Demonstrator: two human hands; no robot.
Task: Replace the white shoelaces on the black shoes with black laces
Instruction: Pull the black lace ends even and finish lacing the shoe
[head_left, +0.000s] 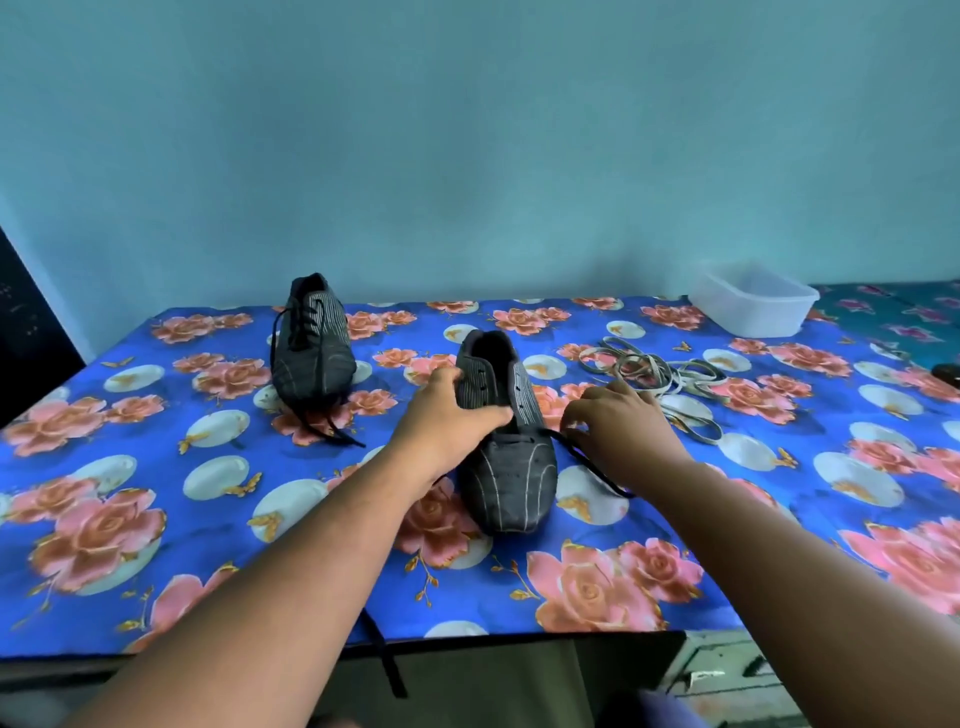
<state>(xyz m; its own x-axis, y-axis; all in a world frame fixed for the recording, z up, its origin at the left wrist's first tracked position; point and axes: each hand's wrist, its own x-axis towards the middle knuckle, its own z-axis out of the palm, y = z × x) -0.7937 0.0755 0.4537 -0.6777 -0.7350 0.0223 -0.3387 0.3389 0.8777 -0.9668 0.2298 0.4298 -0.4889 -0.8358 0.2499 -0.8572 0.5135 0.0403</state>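
Two black striped shoes stand on the table with the blue floral cloth (171, 499). The far shoe (311, 345) is laced in black, its lace ends trailing toward me. The near shoe (506, 441) has a black lace (592, 465) through its lowest eyelets only. My left hand (447, 415) grips the near shoe's left side, thumb across the tongue. To the shoe's right, my right hand (618, 421) pinches the black lace close to the eyelet. The lace's other end (387, 660) hangs over the table's front edge. The removed white laces (660, 376) lie heaped at the right.
A clear plastic tub (753, 301) stands at the back right corner. A blue wall rises right behind the table. A dark object (948, 374) sits at the right edge, and a dark panel (26, 332) stands at the far left.
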